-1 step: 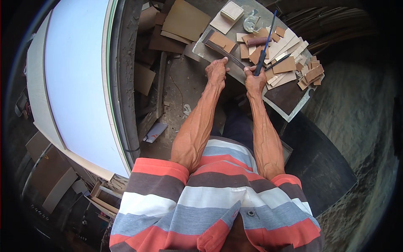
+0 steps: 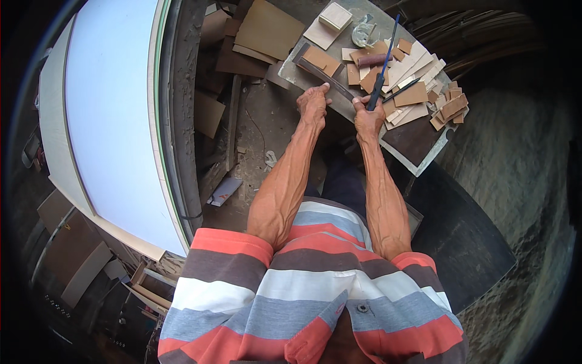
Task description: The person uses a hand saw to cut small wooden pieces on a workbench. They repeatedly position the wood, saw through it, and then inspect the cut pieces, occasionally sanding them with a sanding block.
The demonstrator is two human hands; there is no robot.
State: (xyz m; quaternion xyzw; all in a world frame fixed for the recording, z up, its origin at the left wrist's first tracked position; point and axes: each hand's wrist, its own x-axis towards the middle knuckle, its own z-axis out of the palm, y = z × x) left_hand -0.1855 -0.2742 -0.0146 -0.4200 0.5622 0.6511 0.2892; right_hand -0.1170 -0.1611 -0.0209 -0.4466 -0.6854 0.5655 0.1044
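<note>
A long dark narrow strip lies along the near-left edge of the work board. My left hand is closed against its near side, thumb and fingertips at the strip. In my right hand is a slim tool with a black handle and a long thin blue blade pointing up and away; the blade's exact kind I cannot make out. The right thumb and fingers are wrapped round the handle at the strip's right end. A brown flat piece sits just beyond the strip.
Brown and pale thin wood pieces pile up on the board, with a maroon roll and a clear tape roll among them. A pale block stands at the back. Leftward rises a large white panel; sheet offcuts lean beyond.
</note>
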